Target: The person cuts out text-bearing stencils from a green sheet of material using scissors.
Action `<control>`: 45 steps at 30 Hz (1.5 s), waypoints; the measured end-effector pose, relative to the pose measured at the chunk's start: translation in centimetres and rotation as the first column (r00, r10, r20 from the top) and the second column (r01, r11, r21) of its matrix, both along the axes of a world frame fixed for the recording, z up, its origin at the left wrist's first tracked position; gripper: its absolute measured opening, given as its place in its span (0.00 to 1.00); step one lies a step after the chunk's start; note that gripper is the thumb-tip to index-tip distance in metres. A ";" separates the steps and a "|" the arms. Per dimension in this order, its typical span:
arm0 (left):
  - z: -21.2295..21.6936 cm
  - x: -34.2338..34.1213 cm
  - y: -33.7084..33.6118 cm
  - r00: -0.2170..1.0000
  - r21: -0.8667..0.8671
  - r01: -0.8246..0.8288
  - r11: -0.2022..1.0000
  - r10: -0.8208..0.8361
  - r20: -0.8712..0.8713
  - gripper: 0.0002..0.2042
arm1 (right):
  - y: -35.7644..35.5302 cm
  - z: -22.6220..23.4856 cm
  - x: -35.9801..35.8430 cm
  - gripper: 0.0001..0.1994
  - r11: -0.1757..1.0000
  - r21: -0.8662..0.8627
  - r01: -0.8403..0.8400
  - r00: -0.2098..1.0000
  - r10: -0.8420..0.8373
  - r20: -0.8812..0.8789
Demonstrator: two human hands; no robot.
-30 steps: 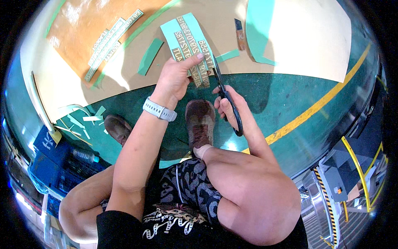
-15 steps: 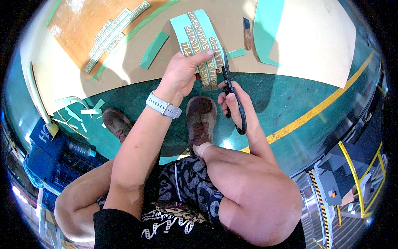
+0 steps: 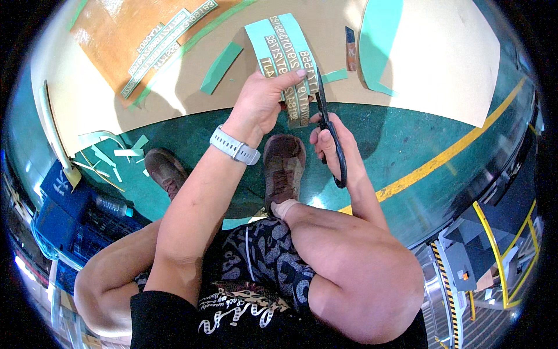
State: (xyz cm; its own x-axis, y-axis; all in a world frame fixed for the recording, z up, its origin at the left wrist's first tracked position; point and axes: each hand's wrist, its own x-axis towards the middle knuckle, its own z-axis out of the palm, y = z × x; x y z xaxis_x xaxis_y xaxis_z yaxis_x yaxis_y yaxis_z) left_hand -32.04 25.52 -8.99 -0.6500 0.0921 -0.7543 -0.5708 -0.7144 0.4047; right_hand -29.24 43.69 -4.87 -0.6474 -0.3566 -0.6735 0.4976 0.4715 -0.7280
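My left hand (image 3: 260, 103), with a pale grey watch on its wrist, pinches a teal sheet (image 3: 263, 38) between thumb and fingers. Rows of mirrored pale characters cover this sheet, which is held up over the edge of the brown work surface. Black scissors (image 3: 340, 168) are in my right hand (image 3: 342, 142), its fingers in and around the handles. Their blades point away from me and lie along the sheet's right edge, beside the left thumb. The sheet hides part of the blades and some of my left fingers.
On the brown surface (image 3: 174, 96) lie a green strip (image 3: 222, 67), a narrow dark-and-brown tool (image 3: 350, 49) and a large teal-edged sheet (image 3: 436, 58). An orange panel (image 3: 107, 55) bears character strips. Scraps (image 3: 129, 152) litter the floor left, near a blue crate (image 3: 64, 203).
The whole view has shifted slightly, so surroundings sit a little further right. Both hands, the sheet and the scissors keep nearly the same places relative to each other.
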 end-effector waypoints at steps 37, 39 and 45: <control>0.3 -0.4 -0.1 1.000 0.025 0.009 1.000 -0.009 0.025 0.13 | -0.1 0.5 0.0 0.23 0.995 0.068 0.073 0.997 -0.073 -0.010; 0.2 -0.4 -0.1 1.000 0.046 -0.004 0.999 0.003 0.026 0.13 | -0.2 0.6 0.0 0.24 0.994 0.067 0.084 0.996 -0.084 -0.011; 0.1 -0.4 -0.2 1.000 0.055 0.005 0.998 -0.007 0.022 0.13 | -0.1 0.4 0.1 0.23 0.992 0.099 0.079 0.997 -0.078 -0.012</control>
State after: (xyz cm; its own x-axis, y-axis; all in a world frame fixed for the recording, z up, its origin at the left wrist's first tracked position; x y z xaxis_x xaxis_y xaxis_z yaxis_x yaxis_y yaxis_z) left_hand -32.41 25.30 -8.87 -0.6327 0.1376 -0.7620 -0.5835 -0.7318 0.3523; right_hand -29.13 43.58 -4.50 -0.6768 -0.2360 -0.6974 0.5300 0.5012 -0.6840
